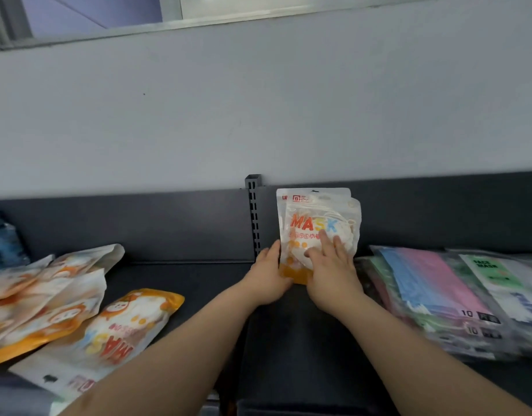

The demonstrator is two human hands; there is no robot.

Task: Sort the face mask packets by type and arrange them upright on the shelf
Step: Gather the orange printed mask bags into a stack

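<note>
Two white-and-orange "MASK" packets (315, 223) stand upright against the dark back panel of the shelf (180, 277), one behind the other. My left hand (266, 274) holds their lower left edge, thumb along the side. My right hand (332, 265) presses flat on the front packet with straight fingers. More packets of the same orange type (78, 307) lie flat in a loose pile at the left. Clear packets of pink, blue and green masks (432, 286) lie flat at the right.
A slotted metal upright (254, 217) rises just left of the standing packets. A blue packet (3, 238) leans at the far left. A grey wall runs above the shelf's back panel.
</note>
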